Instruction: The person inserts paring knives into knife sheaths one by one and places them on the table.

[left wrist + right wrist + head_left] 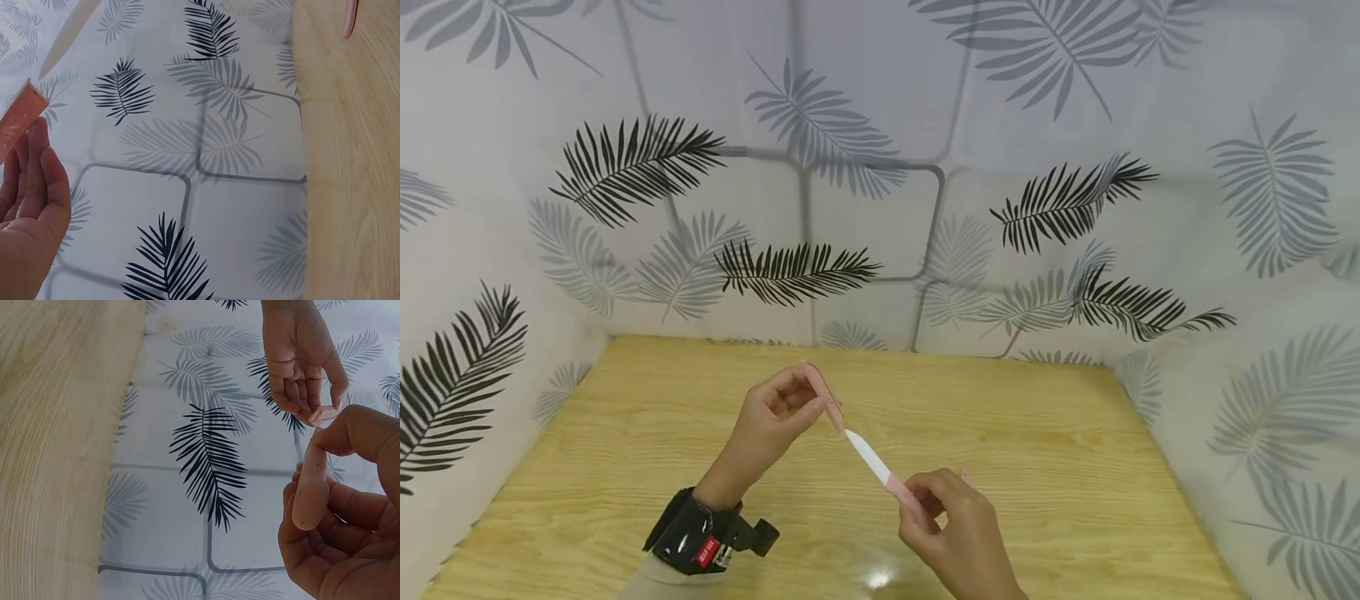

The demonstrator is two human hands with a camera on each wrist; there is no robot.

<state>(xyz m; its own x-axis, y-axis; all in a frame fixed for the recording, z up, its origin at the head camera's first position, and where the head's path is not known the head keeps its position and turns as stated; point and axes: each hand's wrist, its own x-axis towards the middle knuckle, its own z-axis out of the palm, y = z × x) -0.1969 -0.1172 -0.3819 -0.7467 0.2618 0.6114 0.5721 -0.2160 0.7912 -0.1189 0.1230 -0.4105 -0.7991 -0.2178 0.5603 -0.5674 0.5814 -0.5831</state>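
Observation:
My left hand pinches a pink knife sheath between thumb and fingers, above the table. In the left wrist view the open end of the sheath faces the blade. My right hand grips the pink handle of a small knife with a white blade. The blade's tip points at the sheath's mouth, right by it. From the right wrist view, the rounded butt of the handle shows between thumb and curled fingers.
Another slim pink item lies on the wooden table, mostly hidden behind my right hand in the head view. A leaf-patterned curtain stands along the table's back and sides. A black wrist strap with a camera is on my left wrist.

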